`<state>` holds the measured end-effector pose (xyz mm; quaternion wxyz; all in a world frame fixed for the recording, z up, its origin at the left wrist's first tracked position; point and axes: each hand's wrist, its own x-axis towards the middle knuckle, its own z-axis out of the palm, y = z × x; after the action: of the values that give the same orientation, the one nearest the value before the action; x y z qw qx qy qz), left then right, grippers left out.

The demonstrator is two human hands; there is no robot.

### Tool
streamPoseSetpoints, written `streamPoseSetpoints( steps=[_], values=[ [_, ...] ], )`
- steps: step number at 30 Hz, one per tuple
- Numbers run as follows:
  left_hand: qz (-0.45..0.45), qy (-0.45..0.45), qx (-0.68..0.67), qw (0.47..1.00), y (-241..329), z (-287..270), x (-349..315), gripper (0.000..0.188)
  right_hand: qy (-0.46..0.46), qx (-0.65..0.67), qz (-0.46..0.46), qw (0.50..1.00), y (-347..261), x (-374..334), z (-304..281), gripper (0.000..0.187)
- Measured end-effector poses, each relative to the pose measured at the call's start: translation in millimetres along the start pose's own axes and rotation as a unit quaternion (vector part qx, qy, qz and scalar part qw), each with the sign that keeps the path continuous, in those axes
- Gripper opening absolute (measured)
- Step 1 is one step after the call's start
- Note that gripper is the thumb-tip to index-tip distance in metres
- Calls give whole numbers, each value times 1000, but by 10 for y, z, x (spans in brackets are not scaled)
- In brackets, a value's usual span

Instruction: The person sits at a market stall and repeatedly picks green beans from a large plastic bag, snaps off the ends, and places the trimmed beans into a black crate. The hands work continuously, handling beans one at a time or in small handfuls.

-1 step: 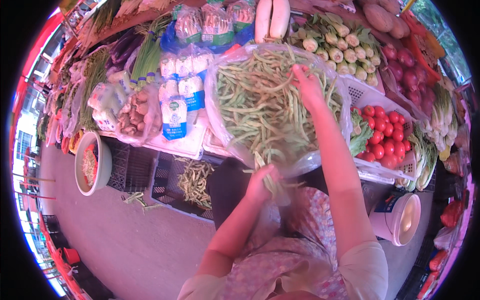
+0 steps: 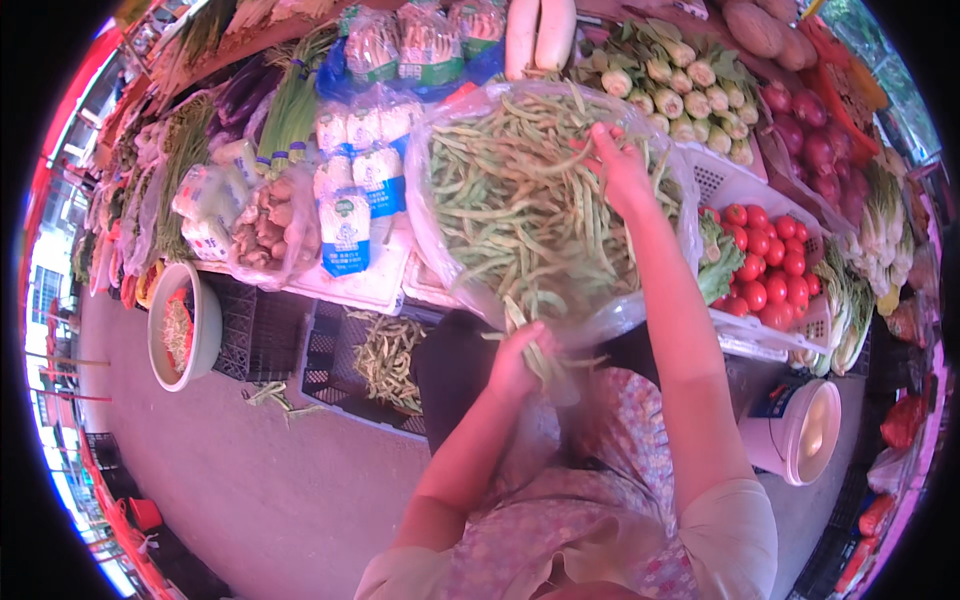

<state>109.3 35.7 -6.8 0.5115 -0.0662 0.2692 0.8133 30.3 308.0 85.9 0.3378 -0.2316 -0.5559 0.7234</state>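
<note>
A wide clear plastic bag point(image 2: 425, 215) lies open before me, heaped with pale green beans point(image 2: 500, 205). My left hand point(image 2: 514, 365) is closed round a small bunch of green beans point(image 2: 546, 362) at the bag's near edge. Over the right part of the heap, my right hand point(image 2: 622, 172) pinches a green bean point(image 2: 572, 160) between thumb and fingers. Some bean ends below my left hand are blurred.
Tomatoes point(image 2: 770, 265) in a white crate stand right of the bag, with a white bucket point(image 2: 808, 430) below. Bagged mushrooms point(image 2: 270, 225) and blue-white packets point(image 2: 345, 230) lie left. On the floor are a dark crate point(image 2: 325, 370) of beans and a pale basin point(image 2: 205, 335).
The stall appears slightly higher in the picture. Both hands keep nearly the same place and grip on the beans.
</note>
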Motion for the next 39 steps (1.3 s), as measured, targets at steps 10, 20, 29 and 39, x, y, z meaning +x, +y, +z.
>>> streamPoseSetpoints(
  steps=[10,20,29,39],
  values=[
    [71,-6,3,997,39,-90,-136,16,-86,-251,128,956,282,-938,-787,35],
    [80,-9,41,996,-7,-205,-178,16,-178,-598,-10,782,705,-1404,-700,40],
    [77,-2,34,996,-44,-229,-136,17,26,-8,16,999,-516,-781,-864,32],
    [55,-6,46,997,-144,-220,-144,17,-76,-554,25,829,280,-1165,-830,41]
  ],
)
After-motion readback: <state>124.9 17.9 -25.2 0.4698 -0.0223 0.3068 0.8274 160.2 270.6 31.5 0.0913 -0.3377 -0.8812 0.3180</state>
